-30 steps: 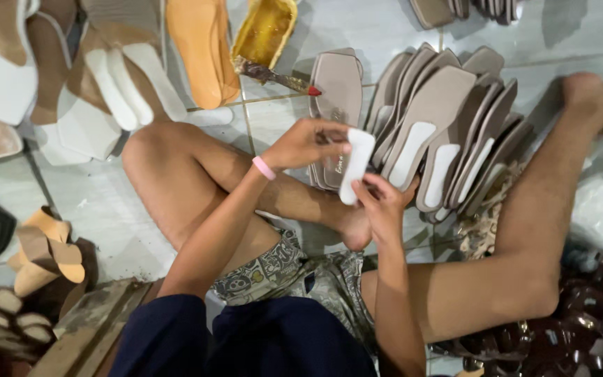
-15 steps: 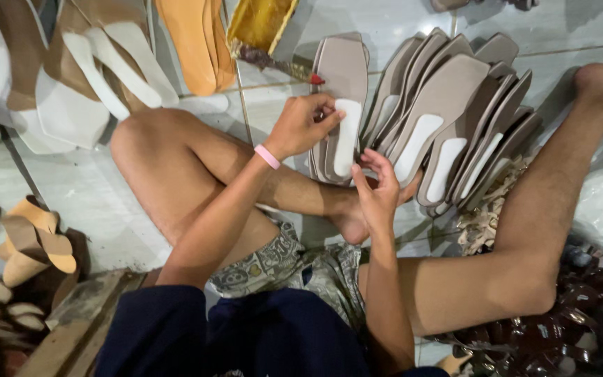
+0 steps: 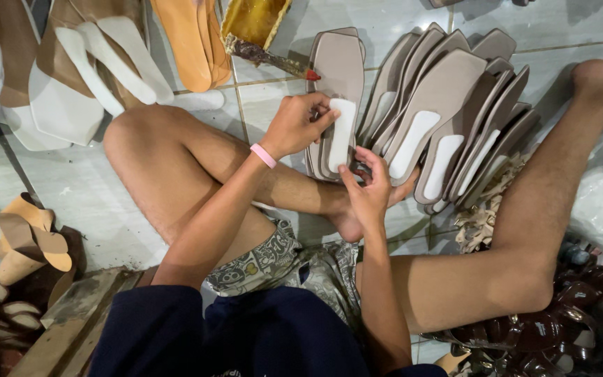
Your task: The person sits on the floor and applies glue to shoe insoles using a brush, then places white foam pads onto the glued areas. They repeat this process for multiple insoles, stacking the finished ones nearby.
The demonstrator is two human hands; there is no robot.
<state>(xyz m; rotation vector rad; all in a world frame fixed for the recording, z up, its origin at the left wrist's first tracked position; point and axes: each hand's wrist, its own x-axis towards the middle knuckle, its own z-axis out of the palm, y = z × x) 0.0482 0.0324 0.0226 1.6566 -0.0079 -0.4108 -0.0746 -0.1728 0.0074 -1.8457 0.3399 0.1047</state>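
My left hand [image 3: 296, 124], with a pink band at the wrist, presses a white oblong pad [image 3: 341, 134] down onto a taupe square-toed insole [image 3: 340, 66] that tops a small stack on the tiled floor. My right hand [image 3: 370, 190] touches the pad's lower end and the heel of that insole. Just to the right, a fanned row of the same insoles [image 3: 448, 105] lies overlapping, each with a white pad stuck on.
A brush with a red tip [image 3: 268, 57] rests by a yellow glue tray [image 3: 254, 19]. Orange soles [image 3: 191, 42] and white and tan sole pieces [image 3: 71, 77] lie at upper left. Heel blocks [image 3: 26, 241] sit at left, dark brown straps [image 3: 567, 328] at lower right.
The white pad was held in the air between both hands; now it lies flat on the top insole of the stack, with both hands pressing it.
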